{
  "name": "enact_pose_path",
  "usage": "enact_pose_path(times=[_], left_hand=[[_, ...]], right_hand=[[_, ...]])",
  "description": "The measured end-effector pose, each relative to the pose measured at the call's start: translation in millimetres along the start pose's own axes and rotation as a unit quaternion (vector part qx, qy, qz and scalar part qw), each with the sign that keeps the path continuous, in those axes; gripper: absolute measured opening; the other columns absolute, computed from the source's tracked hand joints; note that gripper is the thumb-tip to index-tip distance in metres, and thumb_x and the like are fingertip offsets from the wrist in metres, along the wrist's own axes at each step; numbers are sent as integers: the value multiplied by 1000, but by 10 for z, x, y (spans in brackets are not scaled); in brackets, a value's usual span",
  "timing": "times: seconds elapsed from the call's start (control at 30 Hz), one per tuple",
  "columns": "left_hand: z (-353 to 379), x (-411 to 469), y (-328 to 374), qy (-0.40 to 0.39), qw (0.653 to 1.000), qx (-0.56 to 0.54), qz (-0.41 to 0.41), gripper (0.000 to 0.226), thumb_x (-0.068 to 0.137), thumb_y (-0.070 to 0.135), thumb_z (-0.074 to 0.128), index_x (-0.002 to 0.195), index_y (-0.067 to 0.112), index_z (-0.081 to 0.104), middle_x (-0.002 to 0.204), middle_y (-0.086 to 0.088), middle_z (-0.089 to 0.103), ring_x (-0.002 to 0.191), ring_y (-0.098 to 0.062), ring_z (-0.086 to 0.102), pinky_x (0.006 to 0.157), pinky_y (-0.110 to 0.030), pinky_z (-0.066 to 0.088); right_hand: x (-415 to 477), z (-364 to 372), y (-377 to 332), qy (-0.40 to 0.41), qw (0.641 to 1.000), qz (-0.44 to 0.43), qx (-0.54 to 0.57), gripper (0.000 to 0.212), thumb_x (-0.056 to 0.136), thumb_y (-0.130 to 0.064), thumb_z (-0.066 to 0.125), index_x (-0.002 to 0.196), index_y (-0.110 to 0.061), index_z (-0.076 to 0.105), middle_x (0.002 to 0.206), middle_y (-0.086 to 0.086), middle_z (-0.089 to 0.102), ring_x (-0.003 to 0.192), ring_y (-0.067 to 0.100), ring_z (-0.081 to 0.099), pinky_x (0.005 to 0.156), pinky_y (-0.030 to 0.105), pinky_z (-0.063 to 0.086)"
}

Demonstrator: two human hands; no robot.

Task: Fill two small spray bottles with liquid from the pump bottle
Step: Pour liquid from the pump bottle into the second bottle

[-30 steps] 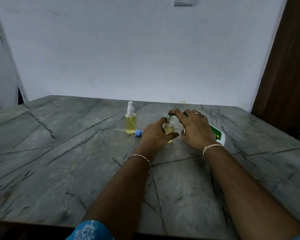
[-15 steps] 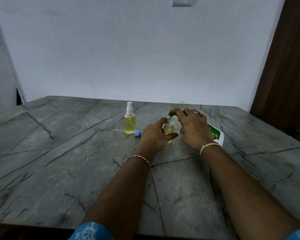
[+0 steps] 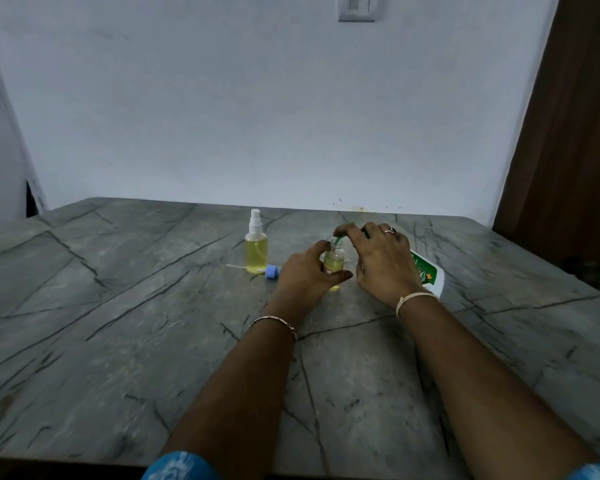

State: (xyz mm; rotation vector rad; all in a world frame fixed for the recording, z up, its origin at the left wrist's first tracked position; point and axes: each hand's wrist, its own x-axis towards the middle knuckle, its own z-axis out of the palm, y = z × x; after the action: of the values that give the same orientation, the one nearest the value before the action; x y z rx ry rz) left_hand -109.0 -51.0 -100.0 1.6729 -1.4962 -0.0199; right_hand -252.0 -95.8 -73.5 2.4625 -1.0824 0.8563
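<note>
Step in hand: filling the second bottle. Your left hand (image 3: 305,275) grips the open spray bottle (image 3: 334,262) on the table (image 3: 118,323), fingers curled round its far side and thumb laid across the front, low on the label. Your right hand (image 3: 381,261) is at 3 o'clock of it, fingers arched and curled over the head of the pump bottle (image 3: 428,277), fingertips on the green spout (image 3: 338,238), which sits right at the open neck. The pump bottle's white body with its green label leans away toward 4 o'clock; how the palm bears on the pump is hidden.

Contents: the open bottle shows yellow liquid to roughly its shoulder, judged through clear plastic; the exact level is hard to read. The capped spray bottle (image 3: 256,252), at 9 o'clock of the open one and apart from it, is yellow nearly to the shoulder, sprayer fitted; counted as done. The pump bottle is opaque; its level cannot be told.

Next move, as a judgement: stop pumping before overflow, draw the spout clear without dripping, then fetch the blue spray cap (image 3: 273,271), lying on its side at 8 o'clock of the open bottle, feed its dip tube in and screw it down. Keep the left grip firm; the bottle is light and tips easily.
</note>
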Motion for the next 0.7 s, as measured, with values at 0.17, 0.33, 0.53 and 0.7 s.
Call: enact_pose_path(times=[0.17, 0.33, 0.53, 0.7], left_hand=[[2, 10, -19, -3, 1000, -8, 0, 61, 74, 50, 74, 126, 28, 52, 99, -2, 70, 91, -17, 63, 77, -28, 49], [12, 26, -35, 0, 1000, -10, -1, 64, 72, 53, 74, 127, 28, 51, 99, 1, 69, 90, -15, 62, 72, -22, 41], [16, 18, -39, 1, 1000, -9, 9, 62, 72, 51, 74, 126, 28, 52, 95, 0, 69, 83, -12, 60, 71, -23, 42], [22, 25, -51, -6, 1000, -7, 6, 64, 73, 51, 74, 127, 27, 50, 100, -1, 69, 89, -16, 62, 76, -24, 45]], right_hand=[[17, 4, -20, 4, 1000, 0, 5, 68, 76, -13, 67, 132, -35, 37, 118, 5, 56, 114, 29, 51, 96, 45, 39], [-10, -2, 29, -10, 1000, -10, 2, 77, 77, -11, 65, 136, -41, 27, 117, 5, 55, 115, 28, 49, 97, 46, 40], [11, -2, -13, -6, 1000, 0, 9, 70, 74, -11, 67, 130, -36, 35, 116, 5, 56, 114, 28, 51, 96, 46, 40], [21, 18, -21, -4, 1000, -1, 5, 71, 75, -13, 69, 133, -36, 34, 118, 6, 55, 115, 29, 50, 96, 46, 40]])
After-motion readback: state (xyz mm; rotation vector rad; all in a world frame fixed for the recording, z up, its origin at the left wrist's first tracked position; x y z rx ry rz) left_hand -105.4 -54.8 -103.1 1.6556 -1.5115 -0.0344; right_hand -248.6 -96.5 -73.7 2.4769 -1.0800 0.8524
